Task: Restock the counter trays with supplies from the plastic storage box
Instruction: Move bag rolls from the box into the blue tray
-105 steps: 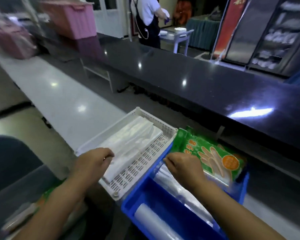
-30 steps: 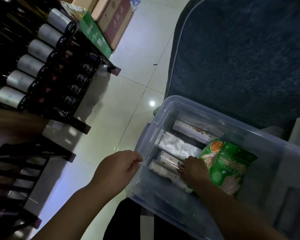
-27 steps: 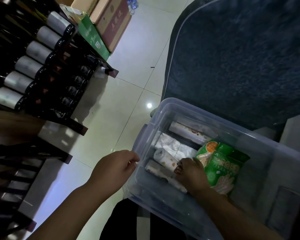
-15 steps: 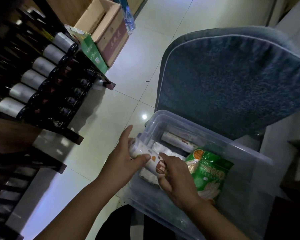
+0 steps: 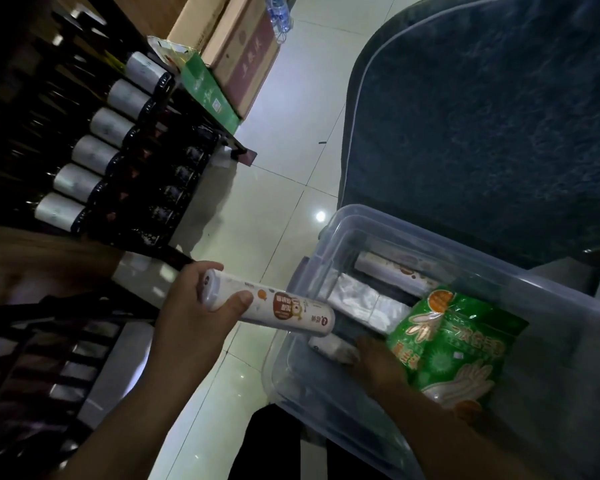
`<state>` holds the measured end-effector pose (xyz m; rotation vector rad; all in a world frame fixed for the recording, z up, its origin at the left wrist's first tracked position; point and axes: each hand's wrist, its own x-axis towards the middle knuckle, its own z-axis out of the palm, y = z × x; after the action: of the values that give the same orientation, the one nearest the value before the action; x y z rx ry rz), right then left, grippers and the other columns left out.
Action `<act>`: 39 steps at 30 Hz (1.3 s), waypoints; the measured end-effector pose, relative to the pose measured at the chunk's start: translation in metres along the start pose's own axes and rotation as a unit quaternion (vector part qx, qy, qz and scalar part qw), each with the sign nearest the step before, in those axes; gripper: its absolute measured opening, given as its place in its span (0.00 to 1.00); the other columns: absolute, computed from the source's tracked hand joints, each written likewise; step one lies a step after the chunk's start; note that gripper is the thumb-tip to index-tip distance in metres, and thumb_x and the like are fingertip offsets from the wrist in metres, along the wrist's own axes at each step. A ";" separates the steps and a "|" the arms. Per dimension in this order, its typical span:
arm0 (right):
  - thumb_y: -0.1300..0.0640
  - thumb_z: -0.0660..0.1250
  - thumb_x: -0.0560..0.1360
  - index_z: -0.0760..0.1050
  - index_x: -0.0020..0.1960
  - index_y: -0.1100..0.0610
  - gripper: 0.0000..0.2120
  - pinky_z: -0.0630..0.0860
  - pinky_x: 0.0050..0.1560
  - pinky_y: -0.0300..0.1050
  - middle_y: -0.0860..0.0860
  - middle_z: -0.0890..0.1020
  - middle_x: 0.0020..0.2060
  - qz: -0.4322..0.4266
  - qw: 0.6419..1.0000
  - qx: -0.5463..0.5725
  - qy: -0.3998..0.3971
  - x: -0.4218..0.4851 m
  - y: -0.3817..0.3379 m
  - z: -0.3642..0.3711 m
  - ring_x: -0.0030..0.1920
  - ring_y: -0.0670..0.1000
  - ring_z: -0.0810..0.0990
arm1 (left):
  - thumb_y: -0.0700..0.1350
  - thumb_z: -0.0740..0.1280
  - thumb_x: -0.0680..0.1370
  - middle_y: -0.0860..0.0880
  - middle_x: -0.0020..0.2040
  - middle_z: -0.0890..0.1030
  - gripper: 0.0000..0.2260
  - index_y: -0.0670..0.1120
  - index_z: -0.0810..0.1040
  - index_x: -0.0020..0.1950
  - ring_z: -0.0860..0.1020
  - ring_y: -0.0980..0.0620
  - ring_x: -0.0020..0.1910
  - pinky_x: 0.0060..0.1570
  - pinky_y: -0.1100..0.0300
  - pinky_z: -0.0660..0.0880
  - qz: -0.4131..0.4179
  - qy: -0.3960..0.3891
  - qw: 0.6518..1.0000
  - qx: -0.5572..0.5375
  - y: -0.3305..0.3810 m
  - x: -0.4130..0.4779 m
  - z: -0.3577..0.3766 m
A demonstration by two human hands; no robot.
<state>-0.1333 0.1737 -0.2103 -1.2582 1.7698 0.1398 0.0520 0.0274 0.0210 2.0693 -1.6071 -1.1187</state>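
Observation:
A clear plastic storage box (image 5: 326,233) sits in front of a dark blue cushioned seat. My left hand (image 5: 191,317) holds a white printed roll (image 5: 278,308) by its left end, lifted just outside the box's left wall. My right hand (image 5: 374,362) reaches down inside the box and touches a second white roll (image 5: 329,346) near the front wall; its fingers are partly hidden. A green glove packet (image 5: 454,344) leans in the box beside that hand. Folded clear bags (image 5: 364,301) and another roll (image 5: 392,268) lie farther back.
A dark rack with rows of wine bottles (image 5: 94,157) stands at the left. Cardboard cartons (image 5: 236,53) and a green box (image 5: 208,91) sit on the pale tiled floor (image 5: 274,188) behind it. The blue cushioned seat back (image 5: 482,109) fills the upper right.
Both hands held the roll over the box half a second ago. My left hand has carried it out to the left, and my right hand has gone back down into the box.

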 end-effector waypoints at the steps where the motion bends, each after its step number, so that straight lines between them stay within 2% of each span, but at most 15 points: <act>1: 0.49 0.63 0.73 0.71 0.61 0.55 0.18 0.72 0.55 0.46 0.56 0.78 0.59 -0.001 0.999 -0.040 -0.017 0.005 0.000 0.004 0.58 0.56 0.77 | 0.42 0.71 0.71 0.53 0.49 0.76 0.16 0.54 0.70 0.54 0.76 0.56 0.46 0.41 0.59 0.76 0.000 0.001 1.000 -0.006 0.000 0.000 -0.001; 3: 0.48 0.62 0.74 0.71 0.63 0.54 0.19 0.73 0.57 0.46 0.54 0.77 0.60 -0.013 0.995 -0.096 -0.027 0.014 0.002 0.008 0.60 0.55 0.76 | 0.42 0.71 0.72 0.55 0.49 0.76 0.16 0.53 0.71 0.54 0.76 0.58 0.46 0.39 0.62 0.74 -0.001 -0.001 1.000 -0.013 -0.002 0.001 -0.001; 7: 0.39 0.61 0.72 0.70 0.65 0.48 0.24 0.73 0.59 0.46 0.51 0.77 0.63 -0.031 0.993 -0.107 -0.023 0.016 0.007 0.004 0.60 0.54 0.77 | 0.42 0.72 0.70 0.52 0.52 0.77 0.17 0.55 0.71 0.55 0.77 0.54 0.49 0.45 0.58 0.75 -0.001 -0.014 1.000 -0.006 -0.005 0.002 0.000; 10: 0.40 0.62 0.72 0.68 0.68 0.48 0.27 0.70 0.60 0.44 0.52 0.75 0.64 -0.061 0.991 -0.119 -0.011 0.007 0.008 -0.005 0.62 0.55 0.75 | 0.42 0.73 0.70 0.51 0.53 0.76 0.18 0.56 0.71 0.55 0.77 0.57 0.49 0.45 0.58 0.76 0.014 -0.023 1.000 -0.006 -0.003 0.003 -0.004; 13: 0.42 0.61 0.71 0.72 0.62 0.56 0.25 0.71 0.51 0.44 0.56 0.78 0.57 -0.011 1.000 -0.003 -0.007 -0.016 0.001 -0.023 0.56 0.56 0.77 | 0.41 0.73 0.70 0.51 0.54 0.76 0.19 0.58 0.71 0.53 0.76 0.58 0.48 0.43 0.62 0.75 0.030 -0.031 0.999 -0.026 -0.001 0.003 -0.011; 15: 0.45 0.62 0.72 0.74 0.57 0.58 0.20 0.68 0.42 0.43 0.56 0.80 0.48 0.000 0.993 0.113 0.030 -0.035 -0.003 -0.038 0.46 0.55 0.78 | 0.41 0.73 0.70 0.50 0.54 0.76 0.19 0.61 0.71 0.50 0.77 0.55 0.49 0.44 0.60 0.75 0.045 -0.041 0.997 -0.042 0.000 0.003 -0.017; 17: 0.52 0.64 0.75 0.74 0.47 0.58 0.09 0.66 0.38 0.43 0.55 0.78 0.41 0.016 0.976 0.205 0.074 -0.056 -0.009 -0.051 0.40 0.52 0.75 | 0.40 0.73 0.70 0.50 0.52 0.76 0.19 0.62 0.71 0.47 0.78 0.51 0.49 0.45 0.58 0.75 0.063 -0.053 0.995 -0.057 0.001 0.001 -0.025; 19: 0.59 0.62 0.77 0.72 0.46 0.57 0.02 0.66 0.39 0.43 0.57 0.77 0.42 0.041 0.951 0.281 0.122 -0.077 -0.013 -0.062 0.42 0.53 0.73 | 0.39 0.73 0.70 0.48 0.52 0.77 0.20 0.63 0.71 0.47 0.78 0.49 0.49 0.45 0.56 0.75 0.088 -0.061 0.992 -0.061 0.004 -0.004 -0.033; 22: 0.56 0.59 0.79 0.72 0.58 0.58 0.11 0.69 0.45 0.43 0.57 0.77 0.51 0.064 0.912 0.369 0.168 -0.113 -0.023 -0.075 0.48 0.55 0.75 | 0.40 0.73 0.70 0.46 0.54 0.77 0.19 0.61 0.71 0.49 0.77 0.47 0.51 0.49 0.52 0.76 0.122 -0.068 0.988 -0.068 0.010 -0.014 -0.046; 24: 0.58 0.56 0.80 0.69 0.62 0.58 0.12 0.70 0.45 0.42 0.57 0.77 0.53 0.068 0.898 0.392 0.189 -0.140 -0.034 -0.081 0.48 0.55 0.75 | 0.40 0.73 0.70 0.47 0.54 0.77 0.18 0.56 0.71 0.54 0.77 0.48 0.51 0.48 0.57 0.74 0.154 -0.073 0.983 -0.070 0.016 -0.023 -0.057; 28: 0.56 0.59 0.79 0.69 0.58 0.57 0.09 0.72 0.36 0.33 0.54 0.78 0.48 0.070 0.873 0.411 0.253 -0.195 -0.060 -0.082 0.45 0.51 0.77 | 0.40 0.72 0.70 0.48 0.53 0.77 0.18 0.53 0.71 0.56 0.76 0.52 0.49 0.40 0.68 0.69 0.214 -0.104 0.967 -0.085 0.029 -0.044 -0.078; 32: 0.57 0.73 0.69 0.68 0.52 0.54 0.17 0.76 0.40 0.40 0.51 0.78 0.47 0.098 0.833 0.437 0.325 -0.255 -0.085 -0.073 0.45 0.48 0.79 | 0.39 0.72 0.71 0.48 0.55 0.76 0.18 0.50 0.71 0.56 0.76 0.50 0.51 0.40 0.69 0.70 0.262 -0.139 0.949 -0.111 0.041 -0.074 -0.098; 34: 0.59 0.76 0.65 0.68 0.48 0.54 0.19 0.75 0.37 0.36 0.50 0.78 0.44 0.116 0.822 0.417 0.370 -0.286 -0.094 -0.068 0.42 0.47 0.78 | 0.40 0.71 0.72 0.49 0.55 0.74 0.18 0.49 0.71 0.58 0.74 0.50 0.52 0.39 0.70 0.68 0.285 -0.159 0.938 -0.114 0.047 -0.092 -0.104; 36: 0.59 0.77 0.64 0.67 0.48 0.55 0.21 0.72 0.32 0.32 0.47 0.76 0.41 0.137 0.814 0.396 0.403 -0.317 -0.102 -0.062 0.39 0.43 0.75 | 0.41 0.70 0.73 0.50 0.55 0.74 0.16 0.51 0.70 0.58 0.74 0.50 0.52 0.39 0.68 0.69 0.306 -0.184 0.926 -0.123 0.052 -0.109 -0.107; 39: 0.56 0.78 0.63 0.67 0.48 0.56 0.22 0.73 0.34 0.35 0.45 0.75 0.40 0.181 0.797 0.370 0.442 -0.365 -0.105 -0.051 0.39 0.42 0.75 | 0.43 0.69 0.74 0.51 0.56 0.74 0.15 0.54 0.68 0.56 0.74 0.49 0.53 0.47 0.58 0.73 0.324 -0.223 0.910 -0.132 0.059 -0.134 -0.103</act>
<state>-0.0649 0.3460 0.1248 -0.3599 2.4559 -0.9983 0.0751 0.1075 0.1797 1.0091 -1.9869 -1.4872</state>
